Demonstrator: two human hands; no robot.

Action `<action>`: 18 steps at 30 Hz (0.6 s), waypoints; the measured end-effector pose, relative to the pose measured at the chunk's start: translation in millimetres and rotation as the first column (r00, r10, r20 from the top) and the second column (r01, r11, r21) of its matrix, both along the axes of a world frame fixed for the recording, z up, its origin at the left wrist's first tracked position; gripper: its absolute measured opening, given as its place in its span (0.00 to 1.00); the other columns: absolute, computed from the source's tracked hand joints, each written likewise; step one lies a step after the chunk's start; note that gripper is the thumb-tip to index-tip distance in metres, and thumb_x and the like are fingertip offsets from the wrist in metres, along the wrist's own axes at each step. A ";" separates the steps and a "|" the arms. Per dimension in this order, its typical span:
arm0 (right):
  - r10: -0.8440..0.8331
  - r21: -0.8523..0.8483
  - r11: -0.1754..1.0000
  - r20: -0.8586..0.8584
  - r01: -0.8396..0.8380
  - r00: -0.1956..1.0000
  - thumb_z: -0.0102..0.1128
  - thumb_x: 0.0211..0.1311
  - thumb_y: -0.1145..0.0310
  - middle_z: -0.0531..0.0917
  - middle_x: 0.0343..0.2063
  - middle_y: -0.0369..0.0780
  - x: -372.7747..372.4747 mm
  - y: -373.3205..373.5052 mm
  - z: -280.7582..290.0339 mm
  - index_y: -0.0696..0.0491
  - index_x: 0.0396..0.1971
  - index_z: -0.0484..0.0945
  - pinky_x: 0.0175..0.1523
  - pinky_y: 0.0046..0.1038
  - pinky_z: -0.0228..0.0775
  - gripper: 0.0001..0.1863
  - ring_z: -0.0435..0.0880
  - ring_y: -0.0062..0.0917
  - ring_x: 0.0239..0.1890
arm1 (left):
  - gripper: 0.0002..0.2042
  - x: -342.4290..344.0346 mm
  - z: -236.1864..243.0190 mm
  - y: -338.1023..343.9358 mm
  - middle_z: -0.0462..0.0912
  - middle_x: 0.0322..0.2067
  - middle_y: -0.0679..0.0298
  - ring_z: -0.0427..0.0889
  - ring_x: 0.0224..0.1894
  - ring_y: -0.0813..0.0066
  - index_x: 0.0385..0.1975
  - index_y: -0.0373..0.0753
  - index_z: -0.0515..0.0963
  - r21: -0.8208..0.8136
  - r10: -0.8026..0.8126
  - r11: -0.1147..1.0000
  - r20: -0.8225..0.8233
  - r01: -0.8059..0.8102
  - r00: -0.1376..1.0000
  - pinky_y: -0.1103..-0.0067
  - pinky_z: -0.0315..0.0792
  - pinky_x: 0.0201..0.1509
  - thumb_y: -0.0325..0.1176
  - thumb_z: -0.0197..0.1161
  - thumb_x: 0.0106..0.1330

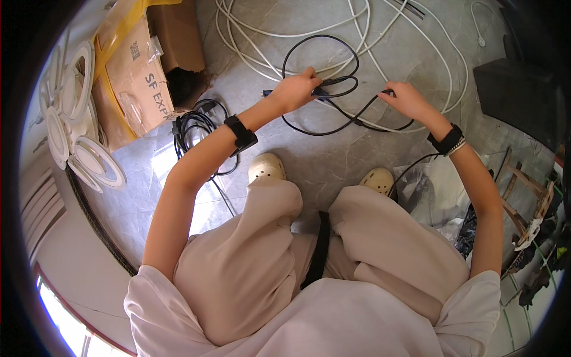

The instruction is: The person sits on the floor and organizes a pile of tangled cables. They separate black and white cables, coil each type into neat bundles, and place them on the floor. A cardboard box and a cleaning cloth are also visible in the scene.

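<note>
A black cable (321,134) hangs in loose loops between my two hands, above the floor. My left hand (297,90) is closed round gathered strands of it, and a dark blue plug (267,93) sticks out beside the wrist. My right hand (405,100) pinches another stretch of the same cable between thumb and fingers. A second dark blue connector (321,93) shows just right of my left hand. Long coils of white cable (443,50) lie on the floor behind and under the black loops.
A taped cardboard box (134,77) stands open at the far left, beside white ring-shaped parts (83,107). Bundled black cables (193,128) lie near my left forearm. A black box-like object (517,98) sits at the right, above clear plastic wrapping (425,190) and a wooden frame (526,196).
</note>
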State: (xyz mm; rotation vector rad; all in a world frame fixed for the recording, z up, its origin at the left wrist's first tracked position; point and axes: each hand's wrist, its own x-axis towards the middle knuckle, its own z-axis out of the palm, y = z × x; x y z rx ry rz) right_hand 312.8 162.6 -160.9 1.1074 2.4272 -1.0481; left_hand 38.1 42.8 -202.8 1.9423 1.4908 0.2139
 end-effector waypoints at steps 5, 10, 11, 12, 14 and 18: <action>-0.032 -0.009 0.999 -0.031 0.032 0.999 0.55 0.57 0.57 0.78 0.24 0.51 5.1 -1.6 -4.7 0.62 0.27 0.74 0.34 0.36 0.67 0.19 0.77 0.45 0.28 | 0.14 -2.3 19.2 -3.9 0.70 0.43 0.61 0.78 0.35 0.58 0.40 0.37 0.71 0.111 -0.036 0.993 0.082 0.027 0.996 0.67 0.72 0.36 0.30 0.62 0.54; -0.075 -0.033 0.997 -0.049 0.074 0.996 0.56 0.56 0.56 0.78 0.22 0.50 8.6 -2.2 -4.3 0.62 0.26 0.73 0.32 0.36 0.67 0.20 0.76 0.44 0.25 | 0.13 3.3 38.9 -25.6 0.72 0.41 0.63 0.78 0.31 0.60 0.40 0.39 0.70 0.244 -0.080 0.969 0.133 0.046 0.988 0.70 0.73 0.31 0.32 0.61 0.56; -0.070 -0.027 0.997 -0.055 0.069 0.996 0.56 0.56 0.56 0.78 0.21 0.50 9.2 -2.2 -3.9 0.62 0.26 0.73 0.31 0.35 0.67 0.20 0.76 0.43 0.25 | 0.12 6.3 40.9 -31.8 0.72 0.39 0.63 0.78 0.30 0.60 0.39 0.39 0.70 0.251 -0.080 0.967 0.137 0.044 0.987 0.71 0.73 0.31 0.33 0.61 0.56; -0.066 -0.023 0.998 -0.062 0.065 0.996 0.56 0.56 0.57 0.77 0.21 0.50 9.4 -2.2 -3.7 0.62 0.25 0.73 0.31 0.35 0.66 0.20 0.76 0.43 0.24 | 0.13 8.9 42.0 -37.7 0.72 0.39 0.63 0.77 0.32 0.60 0.39 0.38 0.70 0.215 -0.075 0.976 0.135 0.044 0.988 0.71 0.73 0.31 0.33 0.61 0.56; -0.051 -0.014 0.999 -0.076 0.050 0.996 0.57 0.55 0.57 0.77 0.21 0.50 9.5 -2.1 -2.9 0.62 0.25 0.74 0.31 0.35 0.66 0.19 0.76 0.42 0.24 | 0.14 14.0 41.1 -45.0 0.72 0.39 0.62 0.77 0.35 0.58 0.39 0.37 0.70 0.083 -0.015 0.997 0.143 0.003 0.990 0.70 0.72 0.34 0.33 0.62 0.55; -0.060 -0.009 0.998 -0.098 0.059 0.993 0.58 0.54 0.59 0.78 0.21 0.49 4.6 -1.0 2.3 0.62 0.25 0.74 0.31 0.34 0.67 0.18 0.76 0.41 0.24 | 0.16 10.3 32.6 -45.5 0.72 0.42 0.59 0.75 0.40 0.55 0.41 0.37 0.69 0.048 0.095 0.993 0.177 -0.105 0.980 0.69 0.72 0.39 0.31 0.62 0.54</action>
